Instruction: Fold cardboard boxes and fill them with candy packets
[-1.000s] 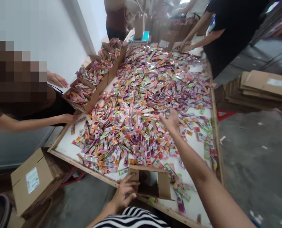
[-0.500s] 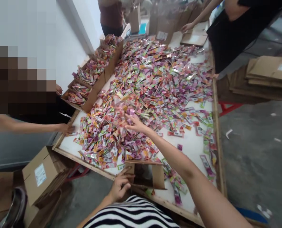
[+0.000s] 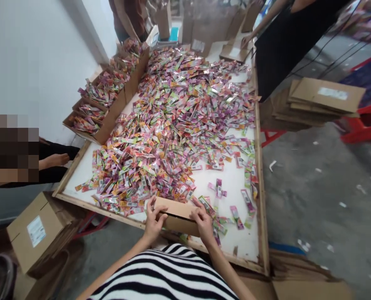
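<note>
At the near edge of the table, a small cardboard box (image 3: 179,224) sits between my two hands. My left hand (image 3: 154,220) grips its left end, with fingers over the top edge. At the right end, my right hand (image 3: 204,221) holds it the same way. The box's upper flap (image 3: 174,207) lies across its far side, and the inside cannot be seen. Just beyond it spreads a large heap of small, colourful plastic sachets (image 3: 160,154). A few loose sachets (image 3: 236,217) lie to the right of the box.
A wooden rim (image 3: 260,200) borders the white table. Sachet-filled cardboard boxes (image 3: 123,100) line the left side. Flattened cartons are stacked at right (image 3: 323,98) and lower left (image 3: 37,233). Other people stand at the left, the back and the far right, one hand (image 3: 246,39) near cardboard.
My right hand has come back from the sachet heap to the box's right end. The box opening, visible before, is now covered. The person at left has drawn a hand back from the table.
</note>
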The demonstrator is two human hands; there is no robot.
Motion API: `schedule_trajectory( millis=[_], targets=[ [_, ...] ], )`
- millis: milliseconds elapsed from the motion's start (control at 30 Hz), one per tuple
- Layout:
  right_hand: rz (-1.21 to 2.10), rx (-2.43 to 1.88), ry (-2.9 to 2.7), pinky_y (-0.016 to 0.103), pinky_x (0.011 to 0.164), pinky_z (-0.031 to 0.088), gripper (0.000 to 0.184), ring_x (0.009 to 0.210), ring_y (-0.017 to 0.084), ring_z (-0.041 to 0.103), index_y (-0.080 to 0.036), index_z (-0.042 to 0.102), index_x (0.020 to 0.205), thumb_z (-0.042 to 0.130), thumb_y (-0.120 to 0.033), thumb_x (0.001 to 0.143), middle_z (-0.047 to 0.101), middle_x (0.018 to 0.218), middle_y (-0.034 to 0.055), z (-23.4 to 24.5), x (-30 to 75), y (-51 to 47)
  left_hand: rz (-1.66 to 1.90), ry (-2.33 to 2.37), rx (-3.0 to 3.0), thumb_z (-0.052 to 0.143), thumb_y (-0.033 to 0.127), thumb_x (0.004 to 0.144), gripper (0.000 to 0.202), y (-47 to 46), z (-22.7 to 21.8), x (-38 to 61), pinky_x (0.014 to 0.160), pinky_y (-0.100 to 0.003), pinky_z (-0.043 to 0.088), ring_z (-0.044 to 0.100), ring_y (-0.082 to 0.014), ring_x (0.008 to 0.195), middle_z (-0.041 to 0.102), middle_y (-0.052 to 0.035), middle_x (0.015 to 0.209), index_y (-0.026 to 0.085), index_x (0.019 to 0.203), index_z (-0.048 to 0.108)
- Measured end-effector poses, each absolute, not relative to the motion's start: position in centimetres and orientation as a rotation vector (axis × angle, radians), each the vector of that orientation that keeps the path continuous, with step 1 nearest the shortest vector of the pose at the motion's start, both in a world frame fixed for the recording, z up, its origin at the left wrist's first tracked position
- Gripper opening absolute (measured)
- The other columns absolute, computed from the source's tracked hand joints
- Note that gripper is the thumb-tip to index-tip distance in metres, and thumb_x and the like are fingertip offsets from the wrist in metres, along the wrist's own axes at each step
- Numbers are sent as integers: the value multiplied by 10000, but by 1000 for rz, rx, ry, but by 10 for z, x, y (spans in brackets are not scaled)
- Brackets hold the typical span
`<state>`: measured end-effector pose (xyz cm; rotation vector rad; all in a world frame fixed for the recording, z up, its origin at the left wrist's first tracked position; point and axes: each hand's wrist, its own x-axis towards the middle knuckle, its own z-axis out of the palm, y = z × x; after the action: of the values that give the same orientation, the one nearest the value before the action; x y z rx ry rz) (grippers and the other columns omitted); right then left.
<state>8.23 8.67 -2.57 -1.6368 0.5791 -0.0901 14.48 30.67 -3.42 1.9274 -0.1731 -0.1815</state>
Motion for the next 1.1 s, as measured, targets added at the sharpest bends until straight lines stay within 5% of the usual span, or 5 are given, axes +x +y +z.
schedule_trajectory(
  millis=[167, 533, 800, 1000, 1100],
  targets=[
    [19, -1529, 610, 430, 1158, 388, 672, 1414, 272, 462, -251, 534, 1408, 666, -552, 822, 517, 1503, 112, -33, 68, 81, -399, -78, 1818, 636, 541, 890, 524, 314, -35, 165, 1203, -507, 299, 444, -315, 1417, 464, -144, 1521, 237, 1316, 601],
    [-104, -1943, 893, 478, 982, 487, 409, 1098, 338, 637, -204, 557, 1168, 552, -374, 796, 675, 1190, 148, -45, 84, 104, -470, -95, 2313, 544, 57, 802, 359, 290, -27, 184, 888, -356, 484, 660, -243, 985, 686, -92, 1127, 205, 1125, 591],
    [-59, -1900, 837, 508, 1022, 484, 478, 1134, 348, 631, -214, 539, 1247, 521, -471, 844, 656, 1223, 157, -49, 87, 94, -471, -1112, 2191, 862, 583, 602, 891, 288, -9, 184, 1223, -641, 122, 367, -428, 1445, 430, -133, 1573, 349, 1420, 599],
    [-512, -2023, 815, 610, 1247, 143, 899, 1582, 368, 64, -167, 120, 1616, 545, -546, 919, 92, 1697, 206, -45, 122, 76, -410, -954, 2377, 873, 505, 620, 847, 357, 63, 213, 1145, -643, 313, 438, -440, 1362, 476, -139, 1473, 417, 1419, 607],
    [-282, -2382, 395, 708, 1213, 24, 964, 1568, 446, -89, -195, 324, 1585, 774, -477, 781, 103, 1709, 188, -69, 167, 97, -216, -356, 2524, 893, 567, 562, 923, 445, 105, 206, 1127, -644, 362, 480, -441, 1312, 500, -132, 1438, 368, 1419, 615]
  ],
)
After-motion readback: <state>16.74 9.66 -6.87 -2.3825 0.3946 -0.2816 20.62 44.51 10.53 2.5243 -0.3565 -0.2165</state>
